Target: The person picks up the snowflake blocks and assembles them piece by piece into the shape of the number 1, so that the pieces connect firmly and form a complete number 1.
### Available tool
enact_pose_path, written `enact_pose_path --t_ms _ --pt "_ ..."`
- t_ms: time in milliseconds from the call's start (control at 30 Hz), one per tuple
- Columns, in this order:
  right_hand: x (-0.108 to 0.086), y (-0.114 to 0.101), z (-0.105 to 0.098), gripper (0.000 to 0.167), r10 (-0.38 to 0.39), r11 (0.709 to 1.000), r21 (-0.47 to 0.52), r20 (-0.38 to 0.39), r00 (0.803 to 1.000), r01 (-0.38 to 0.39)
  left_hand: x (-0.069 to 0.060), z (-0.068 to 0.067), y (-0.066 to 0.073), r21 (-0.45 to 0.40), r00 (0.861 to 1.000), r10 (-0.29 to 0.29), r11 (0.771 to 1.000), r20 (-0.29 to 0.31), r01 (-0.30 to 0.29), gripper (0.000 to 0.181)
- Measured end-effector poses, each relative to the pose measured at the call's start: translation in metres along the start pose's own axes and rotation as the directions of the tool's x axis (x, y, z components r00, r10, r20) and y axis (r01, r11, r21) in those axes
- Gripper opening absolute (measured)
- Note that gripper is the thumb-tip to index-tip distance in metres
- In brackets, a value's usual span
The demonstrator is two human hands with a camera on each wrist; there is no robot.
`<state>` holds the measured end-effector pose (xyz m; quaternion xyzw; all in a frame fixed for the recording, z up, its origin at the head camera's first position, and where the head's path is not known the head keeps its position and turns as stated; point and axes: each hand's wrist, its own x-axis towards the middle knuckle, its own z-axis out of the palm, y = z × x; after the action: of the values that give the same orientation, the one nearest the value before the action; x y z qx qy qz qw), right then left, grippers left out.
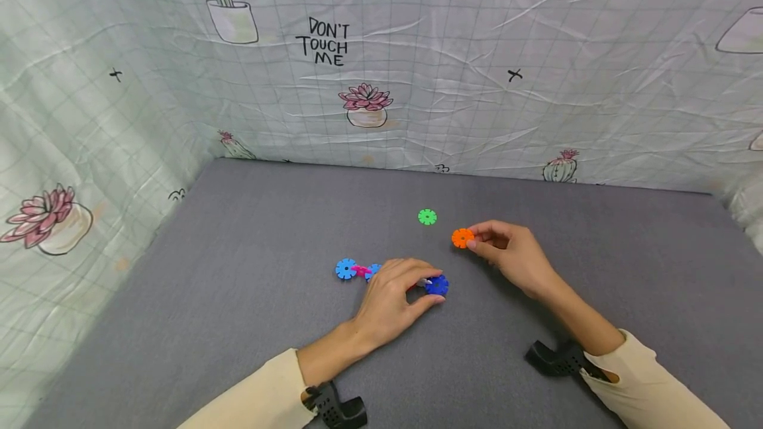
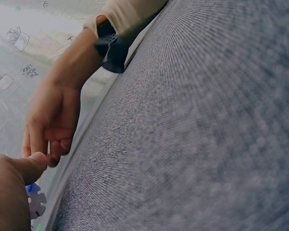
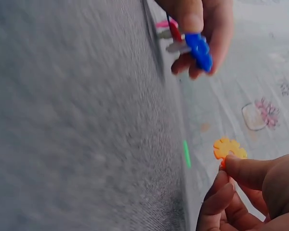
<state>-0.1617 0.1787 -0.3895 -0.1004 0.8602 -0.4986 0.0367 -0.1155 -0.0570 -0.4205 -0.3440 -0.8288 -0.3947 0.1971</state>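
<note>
My right hand (image 1: 517,258) pinches an orange notched disc (image 1: 461,238) between thumb and fingertips, a little above the grey surface. To its left, my left hand (image 1: 390,296) holds the right end of a row of joined notched discs, near a dark blue disc (image 1: 438,285). From under this hand the row runs left through a pink disc (image 1: 361,271) to a light blue disc (image 1: 346,269). Its middle is hidden by my fingers; in the right wrist view red and whitish discs show beside the blue disc (image 3: 199,52). A loose green disc (image 1: 427,217) lies farther back.
The grey cloth surface (image 1: 268,217) ends at a printed curtain (image 1: 441,111) at the back, which also hangs along the left side. Black wrist cameras sit on both forearms, the left one (image 1: 336,406) and the right one (image 1: 557,357).
</note>
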Motion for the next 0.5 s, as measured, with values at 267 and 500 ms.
enact_pose_path --t_ms 267,500 --pt "-0.022 -0.003 0.002 0.019 -0.04 0.999 0.023 0.071 0.997 0.038 -0.001 0.0 0.0 0.003 1.0 0.0 1.0 -0.001 0.0 0.032" --pt "-0.038 -0.005 0.007 0.016 -0.135 0.989 -0.055 0.088 0.987 0.14 -0.002 0.001 -0.001 0.005 1.0 0.002 1.0 -0.001 -0.002 0.032"
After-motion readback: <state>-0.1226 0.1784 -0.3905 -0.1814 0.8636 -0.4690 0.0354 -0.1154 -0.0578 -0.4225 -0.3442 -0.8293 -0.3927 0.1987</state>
